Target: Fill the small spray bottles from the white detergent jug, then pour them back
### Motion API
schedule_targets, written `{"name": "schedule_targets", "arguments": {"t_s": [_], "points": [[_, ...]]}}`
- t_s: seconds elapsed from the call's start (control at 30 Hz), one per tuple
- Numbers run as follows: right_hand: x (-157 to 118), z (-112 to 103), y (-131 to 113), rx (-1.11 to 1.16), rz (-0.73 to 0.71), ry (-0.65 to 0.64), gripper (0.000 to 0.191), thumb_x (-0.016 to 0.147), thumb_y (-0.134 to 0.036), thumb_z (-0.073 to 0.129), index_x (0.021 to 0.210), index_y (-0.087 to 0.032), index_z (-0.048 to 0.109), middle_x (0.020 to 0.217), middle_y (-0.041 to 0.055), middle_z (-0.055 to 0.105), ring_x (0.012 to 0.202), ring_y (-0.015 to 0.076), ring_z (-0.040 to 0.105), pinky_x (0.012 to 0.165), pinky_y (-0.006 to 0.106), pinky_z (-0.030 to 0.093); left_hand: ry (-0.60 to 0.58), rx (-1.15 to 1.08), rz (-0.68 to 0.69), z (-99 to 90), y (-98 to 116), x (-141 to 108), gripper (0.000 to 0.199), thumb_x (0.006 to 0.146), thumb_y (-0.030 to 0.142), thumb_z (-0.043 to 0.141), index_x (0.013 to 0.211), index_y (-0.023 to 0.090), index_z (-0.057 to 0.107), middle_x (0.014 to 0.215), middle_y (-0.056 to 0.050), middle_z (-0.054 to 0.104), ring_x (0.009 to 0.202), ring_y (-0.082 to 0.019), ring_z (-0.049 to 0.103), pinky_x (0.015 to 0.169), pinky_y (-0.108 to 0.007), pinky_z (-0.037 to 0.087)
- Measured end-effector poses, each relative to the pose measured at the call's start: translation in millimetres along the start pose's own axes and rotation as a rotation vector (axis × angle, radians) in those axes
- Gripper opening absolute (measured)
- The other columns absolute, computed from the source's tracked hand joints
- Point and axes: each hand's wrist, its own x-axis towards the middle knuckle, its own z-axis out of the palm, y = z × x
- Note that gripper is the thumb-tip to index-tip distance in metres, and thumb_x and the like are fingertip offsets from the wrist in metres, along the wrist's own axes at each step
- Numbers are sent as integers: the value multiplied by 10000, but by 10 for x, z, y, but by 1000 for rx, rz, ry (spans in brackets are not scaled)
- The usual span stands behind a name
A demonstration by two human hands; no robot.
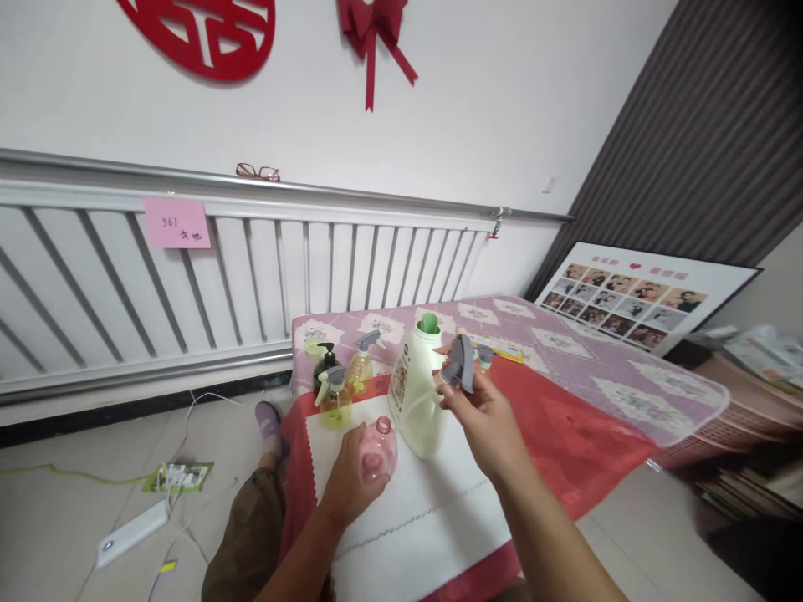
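My left hand point(349, 478) is wrapped around a clear pink bottle point(378, 451) with its neck uncovered, just above the white cloth point(432, 518). In my right hand point(482, 418) is a grey spray head point(461, 364), apart from the bottle and raised to its right. Between the two hands stands a large pale green jug point(419, 401) with a green spout point(429, 323) at its open top. Left of the jug are a yellow spray bottle point(335, 408), a clear spray bottle point(360, 368) and a dark pump bottle point(325, 359).
Red cloth point(565, 426) and a lilac patterned cover point(558, 344) spread over the table. Behind it runs a white radiator point(351, 259). A yellow packet point(502, 348) lies behind my right hand. On the floor at left are a power strip point(181, 477) and a white device point(133, 533).
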Motion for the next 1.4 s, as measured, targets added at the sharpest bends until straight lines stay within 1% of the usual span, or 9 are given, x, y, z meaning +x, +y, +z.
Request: {"name": "schedule_targets", "arguments": {"t_s": [0.17,0.33,0.5,0.6,0.73,0.83,0.97,1.17,1.4], "points": [[115,251,122,-25,-33,-49,290,758,-434,720,949,-237,628,882,12,651,827,183,566,708,296,442,-11,17,-30,-8,41,22,864,644,184,697,1406,188,290,1377,-170,466,1316,-341,459,1115,-507,385],[157,367,283,-102,-7,-156,276,756,-407,711,949,-223,639,786,-14,599,740,169,535,682,295,425,-22,0,-50,-29,90,29,852,643,183,693,1399,193,302,1374,-167,470,1321,-324,453,1124,-491,378],[104,439,510,-182,64,-290,284,758,-405,701,952,-199,685,698,-33,577,661,158,508,641,289,408,-32,-14,-61,-49,133,44,869,633,186,699,1403,182,297,1365,-162,469,1314,-316,456,1119,-492,385],[53,447,622,-194,109,-338,287,749,-441,706,890,-191,685,710,-25,610,680,168,536,670,299,429,-19,-24,-59,-46,133,45,883,622,177,709,1402,217,300,1350,-136,479,1305,-300,461,1120,-475,386],[-19,434,704,-176,170,-397,295,752,-468,713,845,-190,682,729,-6,654,738,200,595,733,332,470,-18,-29,-52,-35,107,38,889,628,189,721,1407,218,293,1356,-131,468,1305,-301,452,1119,-489,382],[-60,425,708,-154,200,-438,319,754,-491,718,866,-194,687,779,18,693,803,227,633,801,368,490,-25,-35,-55,-34,95,37,910,620,197,733,1412,224,285,1363,-130,461,1305,-301,447,1120,-489,378],[-82,408,672,-145,210,-467,340,741,-503,735,886,-197,700,862,40,720,877,242,645,877,400,481,-35,-25,-70,-50,119,48,902,621,198,726,1411,191,292,1353,-145,464,1295,-306,453,1112,-479,387],[-75,390,708,-155,202,-486,346,712,-515,762,845,-199,713,831,35,716,891,253,645,892,415,478,-45,-26,-87,-76,154,60,897,612,190,730,1404,187,309,1341,-139,471,1289,-302,450,1119,-475,374],[-74,383,847,-169,171,-490,353,743,-512,738,929,-216,692,889,29,708,911,242,642,882,379,493,-41,-36,-88,-81,145,53,889,627,195,733,1408,205,308,1350,-132,473,1301,-299,448,1121,-471,373]]}}
